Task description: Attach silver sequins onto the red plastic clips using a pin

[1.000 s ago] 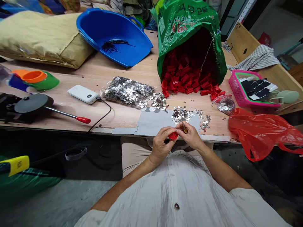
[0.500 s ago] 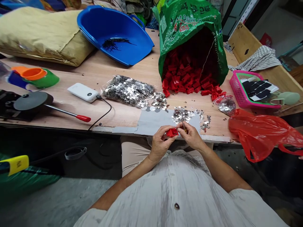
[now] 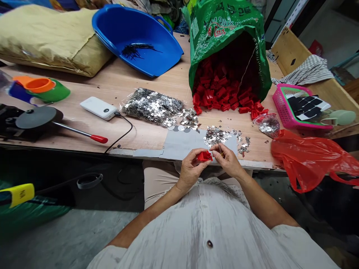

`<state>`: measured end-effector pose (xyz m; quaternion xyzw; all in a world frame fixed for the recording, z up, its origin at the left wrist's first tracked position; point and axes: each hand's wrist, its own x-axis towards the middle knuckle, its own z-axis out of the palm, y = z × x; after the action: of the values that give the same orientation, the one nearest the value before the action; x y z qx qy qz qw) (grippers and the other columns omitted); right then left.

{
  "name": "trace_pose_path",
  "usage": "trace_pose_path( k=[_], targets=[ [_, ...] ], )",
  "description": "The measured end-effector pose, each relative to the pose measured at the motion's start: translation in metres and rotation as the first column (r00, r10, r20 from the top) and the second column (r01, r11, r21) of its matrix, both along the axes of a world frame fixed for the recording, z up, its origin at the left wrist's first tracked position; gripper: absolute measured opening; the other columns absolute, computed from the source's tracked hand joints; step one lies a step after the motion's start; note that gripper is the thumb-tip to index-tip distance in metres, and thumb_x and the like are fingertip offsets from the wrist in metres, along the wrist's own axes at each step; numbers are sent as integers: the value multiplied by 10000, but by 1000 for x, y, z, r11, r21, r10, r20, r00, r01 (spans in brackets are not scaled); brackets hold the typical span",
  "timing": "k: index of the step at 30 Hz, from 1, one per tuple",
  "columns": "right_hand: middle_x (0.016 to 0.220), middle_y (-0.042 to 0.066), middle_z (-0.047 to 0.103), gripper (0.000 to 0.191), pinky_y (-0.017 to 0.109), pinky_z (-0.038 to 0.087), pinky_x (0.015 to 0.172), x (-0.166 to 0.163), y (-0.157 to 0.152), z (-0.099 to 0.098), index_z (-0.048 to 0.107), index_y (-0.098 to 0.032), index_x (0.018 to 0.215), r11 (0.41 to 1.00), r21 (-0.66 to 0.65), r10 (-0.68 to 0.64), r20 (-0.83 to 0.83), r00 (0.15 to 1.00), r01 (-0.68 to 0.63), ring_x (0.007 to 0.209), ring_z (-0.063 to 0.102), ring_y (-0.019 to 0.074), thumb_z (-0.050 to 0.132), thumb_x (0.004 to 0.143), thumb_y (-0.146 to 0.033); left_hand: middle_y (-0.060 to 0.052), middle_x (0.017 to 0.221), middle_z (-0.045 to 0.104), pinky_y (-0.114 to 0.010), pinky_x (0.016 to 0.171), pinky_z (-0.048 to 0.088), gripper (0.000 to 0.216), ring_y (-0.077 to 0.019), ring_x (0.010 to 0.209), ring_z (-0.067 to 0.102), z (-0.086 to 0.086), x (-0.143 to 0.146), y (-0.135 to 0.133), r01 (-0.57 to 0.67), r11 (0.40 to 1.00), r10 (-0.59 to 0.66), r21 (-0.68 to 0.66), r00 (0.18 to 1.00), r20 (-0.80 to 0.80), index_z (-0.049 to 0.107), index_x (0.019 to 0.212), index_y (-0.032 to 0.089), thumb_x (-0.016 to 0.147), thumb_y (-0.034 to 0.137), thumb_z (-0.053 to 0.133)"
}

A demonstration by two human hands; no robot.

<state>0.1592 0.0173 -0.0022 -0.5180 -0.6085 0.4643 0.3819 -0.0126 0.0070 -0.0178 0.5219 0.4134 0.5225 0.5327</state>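
Observation:
My left hand [image 3: 190,169] pinches a small red plastic housing [image 3: 204,156] at the table's front edge. Close beside it, my right hand [image 3: 228,162] is closed round a slim tool [image 3: 221,150] with a dark shaft and a yellowish part; its kind is not clear. The right fingertips are near the open end of the red housing, and any small piece between them is too small to make out. Just beyond the hands, a heap of small shiny metal pieces [image 3: 215,135] lies on a grey sheet [image 3: 179,144].
Behind, a green sack [image 3: 224,22] spills red housings [image 3: 218,93]. A clear bag of metal pieces [image 3: 153,106], a white power bank [image 3: 98,108] and a blue scoop-shaped basin [image 3: 137,37] stand left. Right are a pink basket [image 3: 283,108] and a red plastic bag [image 3: 314,157].
The red housing has turned slightly in my left hand, its open end facing my right hand more. My right fingertips have shifted a little; both hands keep their hold.

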Motion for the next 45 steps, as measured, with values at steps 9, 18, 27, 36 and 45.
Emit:
trace_pose_path(
  k=[9,18,27,36,45],
  targets=[
    [880,18,566,223,265,442,649,3,-4,-3,572,-232,1029,1000,10,-5,38,999,5,735,528,146,505,933,-421,-53,1131,688,-320,916,527,431,-171,960,668,-3,-2,1,97,991,-81,-92,984,159,613,1197,235,784,259,732],
    [956,63,636,283,318,472,803,12,-4,-13,635,-226,1180,981,173,13,382,924,-86,871,600,191,511,932,-283,-69,1097,710,-354,946,495,383,-213,998,663,-16,-24,34,186,981,-169,53,960,-224,684,1129,231,750,205,730],
    [971,46,697,191,292,483,775,12,-4,-19,704,-231,1034,968,176,71,497,865,-181,855,648,175,567,901,-217,-49,1040,728,-325,937,466,362,-207,994,654,-16,-31,56,415,905,-321,95,811,-489,686,1099,197,740,204,727],
    [993,47,680,196,287,490,787,9,-4,-22,680,-225,1055,954,195,80,565,821,-227,882,648,172,552,913,-184,-41,972,720,-282,846,467,285,-177,898,647,-15,-32,59,451,888,-345,91,784,-516,687,1031,179,748,201,722],
    [999,47,663,212,264,485,756,-1,-10,-20,646,-220,1063,952,178,76,655,752,-251,929,637,176,502,927,-144,-38,975,741,-287,830,481,267,-192,887,673,-18,-30,57,408,911,-321,63,795,-514,687,997,198,732,195,722]
  ],
)
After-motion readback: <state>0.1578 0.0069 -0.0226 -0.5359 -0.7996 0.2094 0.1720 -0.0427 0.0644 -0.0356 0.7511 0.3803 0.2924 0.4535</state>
